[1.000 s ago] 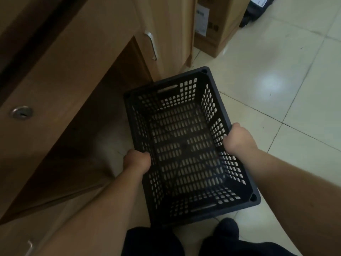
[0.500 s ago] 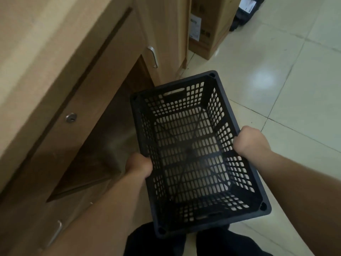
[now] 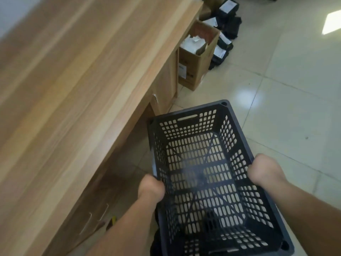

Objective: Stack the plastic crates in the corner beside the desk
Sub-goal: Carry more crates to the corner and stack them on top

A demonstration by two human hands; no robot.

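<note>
Head view. The wooden bench fills the left of the field, its top bare; the pale tiled floor fills the right. An open cardboard box stands on the floor against the far end of the bench, with dark packets piled just beside it.

Centre foreground: one black plastic crate, held clear of the floor, next to the bench's front edge, with its open top towards the camera. It is empty. Its walls and base are perforated with rows of slots; a longer handle slot pierces the far end wall, and a small round socket marks each visible rim corner. The floor shows through the base.

The left hand is closed over the crate's left long rim; the right hand is closed over the right long rim, roughly opposite.

Progress, as judged: the crate is in carriage, not yet set down. No other crate and no stack appear in the frame, and the destination corner cannot be identified, so placement and stacking appear to remain.
</note>
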